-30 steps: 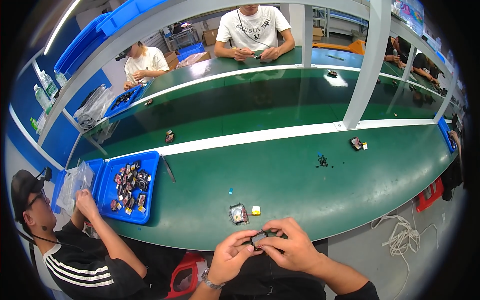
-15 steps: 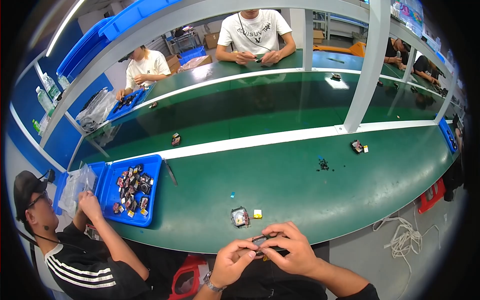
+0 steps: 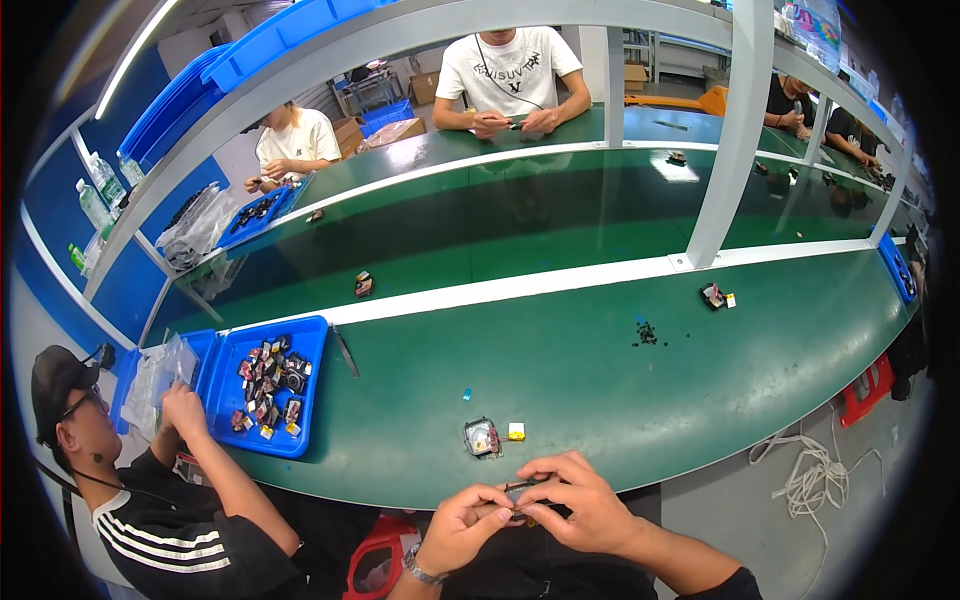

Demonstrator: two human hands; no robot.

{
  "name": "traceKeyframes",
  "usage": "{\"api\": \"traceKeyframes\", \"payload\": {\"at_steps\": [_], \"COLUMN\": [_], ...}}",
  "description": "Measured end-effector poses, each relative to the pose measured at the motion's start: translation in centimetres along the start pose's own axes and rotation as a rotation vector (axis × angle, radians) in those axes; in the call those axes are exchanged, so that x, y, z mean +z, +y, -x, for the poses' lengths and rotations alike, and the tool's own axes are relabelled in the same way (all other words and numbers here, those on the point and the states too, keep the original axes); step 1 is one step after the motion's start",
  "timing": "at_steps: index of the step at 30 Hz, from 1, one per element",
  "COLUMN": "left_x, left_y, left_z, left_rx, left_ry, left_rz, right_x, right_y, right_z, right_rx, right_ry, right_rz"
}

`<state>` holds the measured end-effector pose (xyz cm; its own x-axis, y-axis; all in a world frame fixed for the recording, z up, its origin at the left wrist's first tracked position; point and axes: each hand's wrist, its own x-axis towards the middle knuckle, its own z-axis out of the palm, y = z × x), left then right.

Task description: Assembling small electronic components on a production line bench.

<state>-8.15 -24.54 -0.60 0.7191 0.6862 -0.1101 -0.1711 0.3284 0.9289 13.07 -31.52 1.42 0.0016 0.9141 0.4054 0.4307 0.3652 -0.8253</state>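
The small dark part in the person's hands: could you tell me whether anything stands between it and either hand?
Nothing visible does. The left hand and right hand both pinch the small dark part directly, just off the near edge of the green table.

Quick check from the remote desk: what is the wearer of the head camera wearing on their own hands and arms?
Both hands are bare, with no gloves. The left hand has a metal-banded wristwatch on its wrist and a bare forearm. The right hand has no watch or ring that shows; a dark sleeve cuff appears at the lower edge.
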Motion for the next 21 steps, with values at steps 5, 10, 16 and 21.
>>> {"api": "traceKeyframes", "payload": {"at_steps": [5,10,16,21], "left_x": [0.0,1.2,2.3,2.2], "left_y": [-0.4,-0.6,-0.6,-0.4], "left_z": [0.4,0.5,0.5,0.6], "left_rx": [-0.01,0.03,0.067,0.048], "left_ry": [0.041,0.095,0.178,0.175], "left_rz": [-0.054,-0.175,-0.058,-0.071], "right_x": [-1.2,-0.8,0.4,0.8], "right_y": [-0.1,-0.4,-0.7,-0.9], "right_z": [-0.8,-0.8,0.2,0.3], "right_rx": [-0.076,-0.104,-0.111,-0.102], "right_ry": [-0.201,-0.212,-0.033,0.014], "right_rz": [0.061,0.141,0.218,0.252]}}
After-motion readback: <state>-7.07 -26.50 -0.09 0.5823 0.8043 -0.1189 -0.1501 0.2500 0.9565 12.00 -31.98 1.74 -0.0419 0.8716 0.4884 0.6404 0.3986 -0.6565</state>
